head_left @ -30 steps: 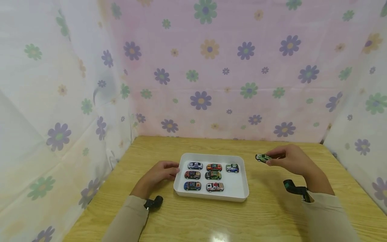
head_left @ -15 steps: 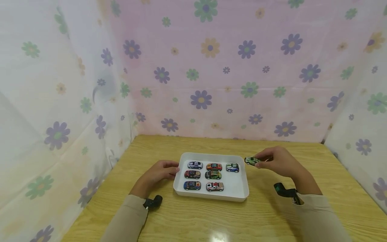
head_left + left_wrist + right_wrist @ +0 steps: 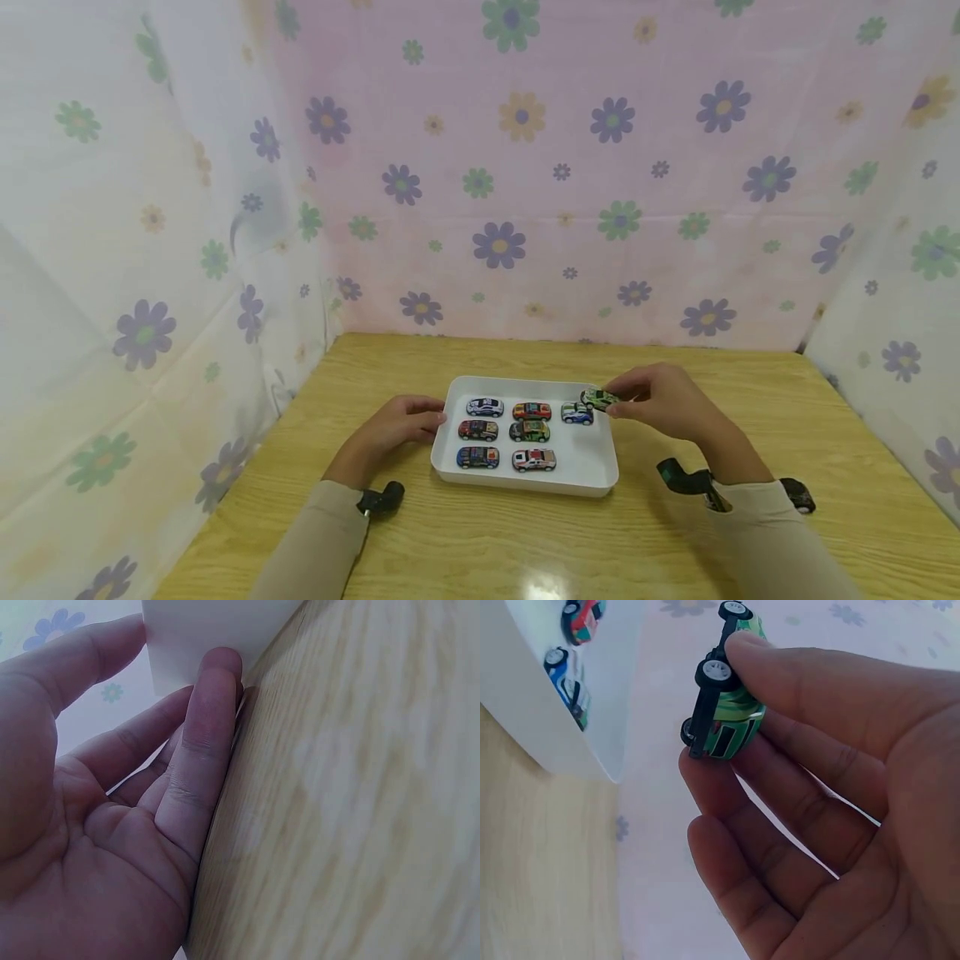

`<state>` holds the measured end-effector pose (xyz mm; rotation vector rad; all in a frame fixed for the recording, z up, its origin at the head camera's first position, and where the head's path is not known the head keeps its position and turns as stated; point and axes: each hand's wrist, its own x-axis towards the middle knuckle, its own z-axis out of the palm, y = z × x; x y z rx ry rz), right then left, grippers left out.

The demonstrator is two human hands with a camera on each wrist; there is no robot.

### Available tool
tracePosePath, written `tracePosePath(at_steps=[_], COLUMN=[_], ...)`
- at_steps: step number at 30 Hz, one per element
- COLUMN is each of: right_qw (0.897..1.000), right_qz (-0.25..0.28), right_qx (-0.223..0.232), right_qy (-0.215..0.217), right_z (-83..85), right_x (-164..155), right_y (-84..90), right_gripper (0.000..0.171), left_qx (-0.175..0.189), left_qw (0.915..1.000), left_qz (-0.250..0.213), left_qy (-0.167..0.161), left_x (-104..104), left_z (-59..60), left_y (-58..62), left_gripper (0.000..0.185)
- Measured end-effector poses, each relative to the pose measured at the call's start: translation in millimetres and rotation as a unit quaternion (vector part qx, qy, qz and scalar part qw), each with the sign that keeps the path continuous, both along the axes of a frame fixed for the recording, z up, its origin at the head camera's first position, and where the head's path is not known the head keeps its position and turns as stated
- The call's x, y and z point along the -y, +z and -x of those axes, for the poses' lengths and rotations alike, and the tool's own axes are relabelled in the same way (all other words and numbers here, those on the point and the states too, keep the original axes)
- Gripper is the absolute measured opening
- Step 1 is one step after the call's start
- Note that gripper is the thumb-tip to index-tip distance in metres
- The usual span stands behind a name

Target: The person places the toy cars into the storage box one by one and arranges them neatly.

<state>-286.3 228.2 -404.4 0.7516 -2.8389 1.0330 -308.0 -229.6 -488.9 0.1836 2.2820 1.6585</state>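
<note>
A white tray [image 3: 592, 471] sits mid-table with several small toy cars in rows. My right hand [image 3: 660, 404] pinches a green toy car [image 3: 597, 399] between thumb and fingers, just above the tray's far right corner, over a blue-and-white car [image 3: 576, 413]. The right wrist view shows the green car [image 3: 731, 697] held on its side, wheels facing left, with the tray's wall [image 3: 532, 712] below left. My left hand [image 3: 401, 425] rests against the tray's left wall; its straight fingers [image 3: 210, 727] touch the white wall [image 3: 202, 637].
The tray stands on a wooden table [image 3: 525, 542] enclosed by flowered cloth walls [image 3: 525, 167] at the back and both sides. A small black object [image 3: 797, 493] lies on the table near my right sleeve. Bare wood lies around the tray.
My right hand has carried the green car leftward, from over the table right of the tray to above the tray's far right corner. The left hand has stayed on the tray's side.
</note>
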Motion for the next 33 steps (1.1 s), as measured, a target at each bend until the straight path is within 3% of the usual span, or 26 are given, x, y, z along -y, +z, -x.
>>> tracePosePath(at_steps=[17, 29, 33], right_qw=[1.0, 0.998, 0.998], right_qz=[-0.018, -0.037, -0.036], right_qx=[0.016, 0.052, 0.041], right_qy=[-0.003, -0.017, -0.018], right_z=[2.8, 7.5, 7.7], right_x=[20.4, 28.1, 29.8], right_y=[-12.5, -26.6, -30.0], right_gripper=[0.023, 0.02, 0.019], left_qx=[-0.006, -0.01, -0.011], left_qw=[0.9999, 0.9999, 0.9999], left_qz=[-0.013, -0.003, -0.002], left_qy=[-0.008, -0.01, -0.009], left_x=[1.0, 0.6, 0.3], left_z=[1.0, -0.8, -0.9], left_y=[-0.5, -1.8, -1.5], left_gripper=[0.05, 0.052, 0.052])
